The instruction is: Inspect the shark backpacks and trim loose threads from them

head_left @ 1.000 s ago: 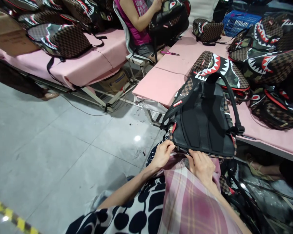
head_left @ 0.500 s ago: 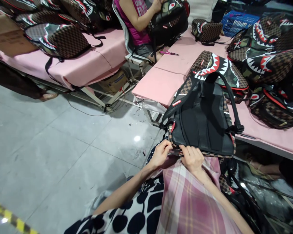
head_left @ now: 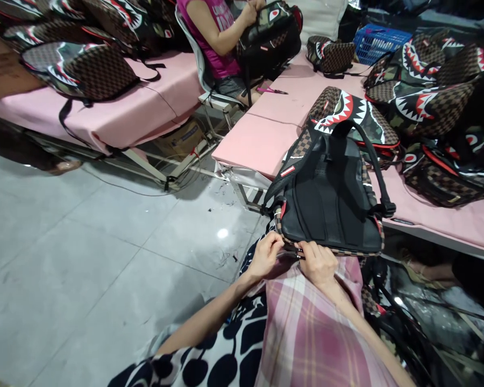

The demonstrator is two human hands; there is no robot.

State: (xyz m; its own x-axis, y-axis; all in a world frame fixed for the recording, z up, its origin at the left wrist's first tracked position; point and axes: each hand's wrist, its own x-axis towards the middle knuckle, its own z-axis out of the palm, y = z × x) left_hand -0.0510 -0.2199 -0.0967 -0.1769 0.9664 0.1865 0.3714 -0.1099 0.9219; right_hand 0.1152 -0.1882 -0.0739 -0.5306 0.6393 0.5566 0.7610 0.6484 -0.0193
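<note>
A backpack (head_left: 326, 199) rests back side up, its black padded panel and straps on top, between my lap and the pink table. Brown check fabric runs along its edge. My left hand (head_left: 265, 255) is closed in a pinch at the lower left corner, on the backpack's edge. Close beside it, my right hand (head_left: 318, 262) is closed with the knuckles up at the lower edge. A small dark thing with shiny glints (head_left: 299, 253) shows at its fingertips, too small to name. Beneath both hands lies a pink plaid cloth (head_left: 302, 328) over my lap.
More shark-mouth backpacks (head_left: 431, 102) crowd the right of the pink table (head_left: 254, 134). Pink-handled scissors (head_left: 272, 91) lie near a seated co-worker (head_left: 215, 37) handling another bag. A blue basket (head_left: 381, 43) stands behind. Another pink table (head_left: 145, 107) bears bags at left.
The whole view has shifted slightly, so the surroundings sit a little further left. Both hands stay at the backpack's lower edge, with only small finger movement. The dark shiny thing shows less between them.
</note>
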